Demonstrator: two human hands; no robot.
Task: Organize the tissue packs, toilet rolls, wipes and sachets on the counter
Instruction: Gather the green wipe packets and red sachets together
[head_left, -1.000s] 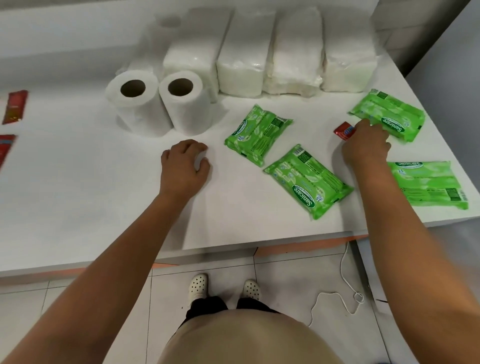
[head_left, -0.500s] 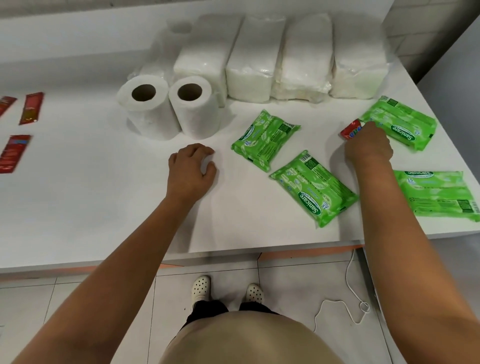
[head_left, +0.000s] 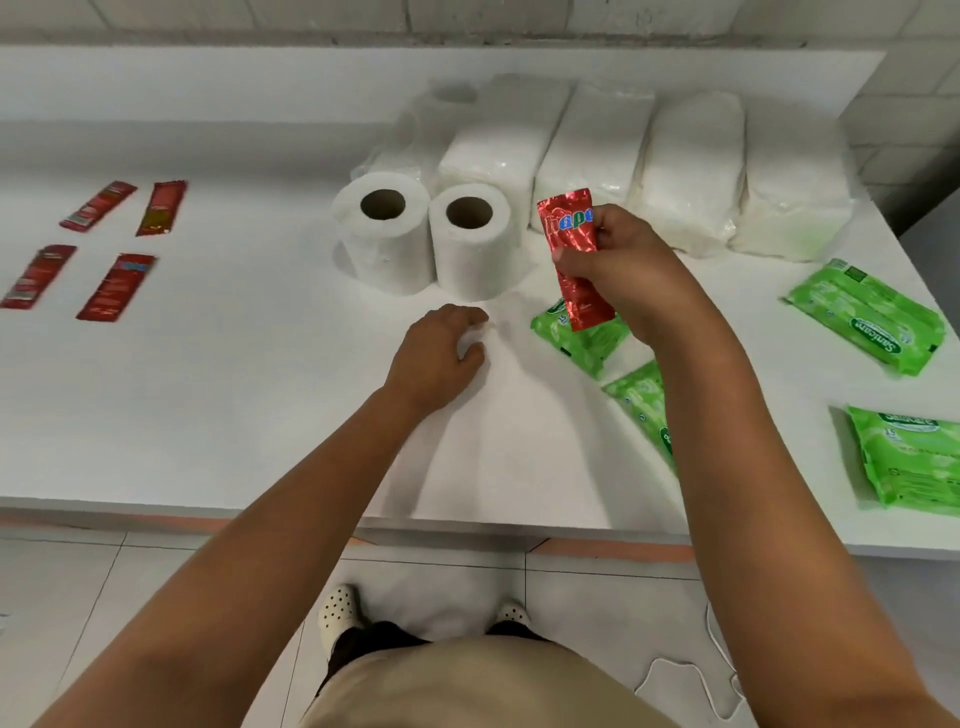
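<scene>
1. The right hand (head_left: 618, 270) grips a red sachet (head_left: 574, 257) by its middle, thumb on the near face and fingers behind. It is held upright in the air above the worktop (head_left: 234, 395), in front of the tissue packs (head_left: 691, 171) and over a green wipes pack (head_left: 576, 338).
2. The left hand (head_left: 436, 358) rests on the worktop with fingers loosely curled, holding nothing, just in front of the two toilet rolls (head_left: 426, 234).
3. The sachet looks thin, light and crinkly, with a glossy foil skin; a pinch across its flat faces should hold it, though the foil may slip if held loosely. It bends easily, so a mid-body grip keeps it from flopping.
4. Four more sachets (head_left: 93, 244) lie flat in two rows at the far left, well apart from everything else; that is probably where this one belongs.
5. The other wipes packs (head_left: 867, 317) are soft and pillowy, best taken across the width. The tissue packs are bulky but light; their clear wrap may slide.
</scene>
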